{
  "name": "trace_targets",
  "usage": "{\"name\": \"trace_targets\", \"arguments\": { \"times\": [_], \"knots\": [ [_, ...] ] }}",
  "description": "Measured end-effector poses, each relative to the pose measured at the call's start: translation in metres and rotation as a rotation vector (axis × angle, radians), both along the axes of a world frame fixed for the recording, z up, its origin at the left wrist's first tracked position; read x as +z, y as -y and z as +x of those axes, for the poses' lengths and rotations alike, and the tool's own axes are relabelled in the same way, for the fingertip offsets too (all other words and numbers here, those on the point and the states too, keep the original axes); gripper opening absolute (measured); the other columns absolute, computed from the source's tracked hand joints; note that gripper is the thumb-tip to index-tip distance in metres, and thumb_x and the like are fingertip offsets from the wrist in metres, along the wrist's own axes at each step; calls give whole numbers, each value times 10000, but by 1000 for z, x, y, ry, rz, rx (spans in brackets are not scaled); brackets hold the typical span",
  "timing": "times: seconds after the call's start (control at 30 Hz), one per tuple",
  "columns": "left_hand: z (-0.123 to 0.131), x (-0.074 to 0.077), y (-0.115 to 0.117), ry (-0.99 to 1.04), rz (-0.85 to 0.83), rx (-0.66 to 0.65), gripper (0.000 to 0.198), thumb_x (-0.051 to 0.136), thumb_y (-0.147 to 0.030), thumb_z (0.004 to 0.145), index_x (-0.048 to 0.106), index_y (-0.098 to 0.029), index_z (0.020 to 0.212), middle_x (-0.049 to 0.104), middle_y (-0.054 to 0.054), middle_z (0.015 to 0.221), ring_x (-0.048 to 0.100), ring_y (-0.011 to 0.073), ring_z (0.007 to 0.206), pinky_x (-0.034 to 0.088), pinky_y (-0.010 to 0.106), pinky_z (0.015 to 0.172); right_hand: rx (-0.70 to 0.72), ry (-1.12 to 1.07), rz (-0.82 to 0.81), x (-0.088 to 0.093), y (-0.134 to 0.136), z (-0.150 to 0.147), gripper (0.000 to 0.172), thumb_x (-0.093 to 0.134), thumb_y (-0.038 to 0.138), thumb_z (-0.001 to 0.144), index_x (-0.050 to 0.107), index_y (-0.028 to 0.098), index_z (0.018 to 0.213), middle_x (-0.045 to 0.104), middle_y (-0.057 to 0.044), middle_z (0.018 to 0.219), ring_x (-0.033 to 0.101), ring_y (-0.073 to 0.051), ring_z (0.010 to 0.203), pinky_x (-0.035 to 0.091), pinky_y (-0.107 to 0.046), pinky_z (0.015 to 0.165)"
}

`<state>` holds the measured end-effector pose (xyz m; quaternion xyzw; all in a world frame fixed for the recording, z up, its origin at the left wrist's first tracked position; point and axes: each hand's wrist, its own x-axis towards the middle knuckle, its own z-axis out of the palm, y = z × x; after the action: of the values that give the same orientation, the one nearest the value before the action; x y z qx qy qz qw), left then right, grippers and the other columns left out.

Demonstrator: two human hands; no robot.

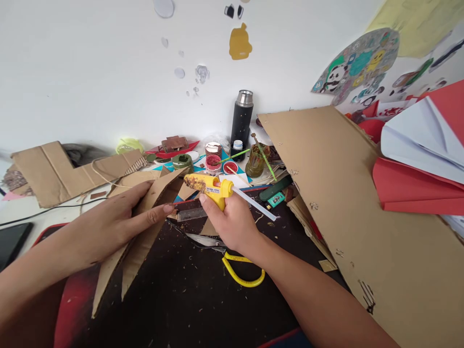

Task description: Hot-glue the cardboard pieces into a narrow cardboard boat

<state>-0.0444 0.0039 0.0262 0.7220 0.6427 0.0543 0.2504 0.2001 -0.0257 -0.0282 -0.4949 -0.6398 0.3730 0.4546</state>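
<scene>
My right hand (237,223) is closed around the handle of a yellow hot glue gun (208,187), whose stained nozzle end points left. A translucent glue stick (255,204) sticks out of its back. In my left hand (119,220) is a folded cardboard piece (148,232) with pointed lower ends, thumb on the near side and fingers partly hidden behind. The gun's tip is close to the cardboard's upper edge; whether they touch I cannot tell. Below the gun, scissors (241,270) with yellow handles lie on the dark mat (195,309).
Open paint jars (213,164), a murky jar with brushes (257,162) and a black thermos (241,118) stand at the back. A large cardboard sheet (348,193) leans along the right. Cut cardboard (50,179) and a dark phone-like device (14,244) lie at left.
</scene>
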Motion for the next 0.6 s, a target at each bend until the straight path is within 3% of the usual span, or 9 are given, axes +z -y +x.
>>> {"name": "trace_targets", "arguments": {
  "times": [0.13,0.4,0.6],
  "knots": [
    [2,2,0,-11,16,1,725,468,-942,757,638,-275,986,718,14,848,666,326,835,492,403,743,-3,6,-18,0,0,0,337,543,482,1049,715,212,1157,781,-117,1184,724,-271,1148,554,-398,1018],
    [11,9,0,-32,-27,26,805,435,-991,708,605,-273,1030,730,34,929,674,349,910,487,430,805,-8,27,-20,-3,0,-1,366,530,502,1057,716,208,1171,781,-111,1189,727,-259,1151,549,-385,1013],
    [15,11,-2,-71,-2,36,823,414,-998,648,609,-270,976,742,64,915,689,360,891,500,450,801,-44,137,-34,-7,0,-1,385,526,537,1047,725,215,1116,797,-106,1091,745,-291,1062,564,-403,920]
  ]
}}
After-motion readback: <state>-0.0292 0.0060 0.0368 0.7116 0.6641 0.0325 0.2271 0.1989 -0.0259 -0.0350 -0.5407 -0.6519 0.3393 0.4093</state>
